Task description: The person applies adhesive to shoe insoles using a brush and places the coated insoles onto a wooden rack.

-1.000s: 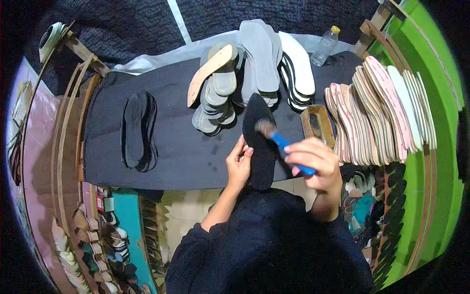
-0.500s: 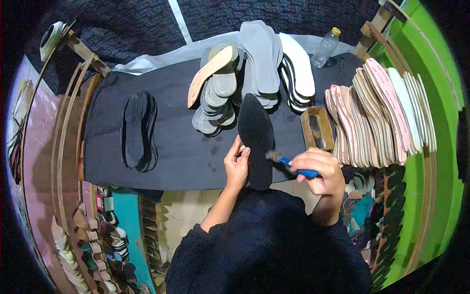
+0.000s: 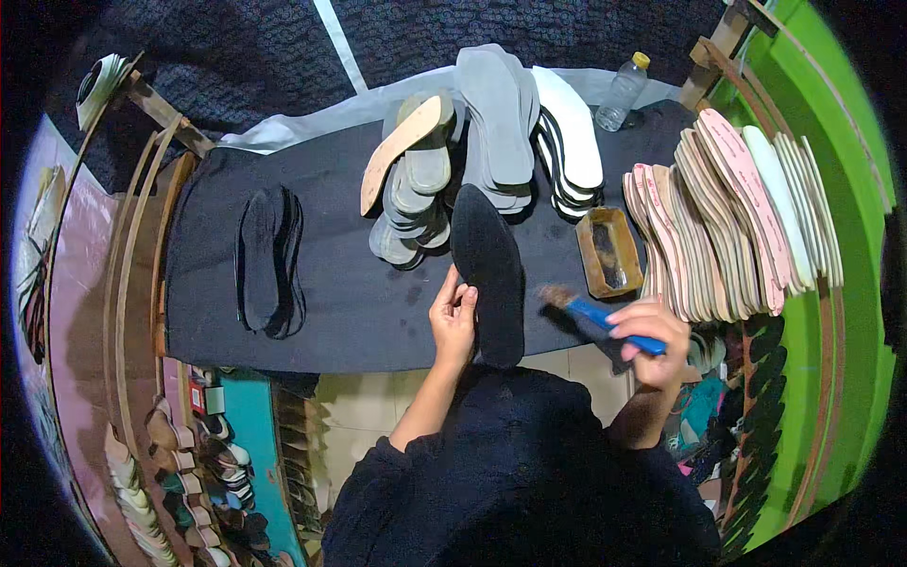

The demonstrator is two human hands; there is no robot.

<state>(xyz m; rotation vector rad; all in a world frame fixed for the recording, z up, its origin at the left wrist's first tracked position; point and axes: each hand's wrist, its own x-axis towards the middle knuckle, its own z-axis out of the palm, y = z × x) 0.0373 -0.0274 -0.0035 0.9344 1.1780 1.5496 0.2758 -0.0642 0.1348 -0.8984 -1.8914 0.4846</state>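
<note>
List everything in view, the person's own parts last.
Table cover: one, black, centre
Held insole: one, black, centre
Brush: one, blue handle, right of centre
Open container: one, brownish, right
Bottle: one, clear, back right
Black pile: several, black, left
Beige-topped pile: several, mostly grey, back
Grey pile: several, grey, back centre
White-topped pile: several, black below, back
Insole row: many, mostly beige, right
Lower pieces: many, mixed colours, both sides
Panel: one, teal, lower left
Wall: one, green, right
Left grip: one, bare, on held insole
Right grip: one, bare, on brush
Sleeves: two, black, bottom

Black insole (image 3: 488,274) — blue brush handle (image 3: 592,313)
</note>
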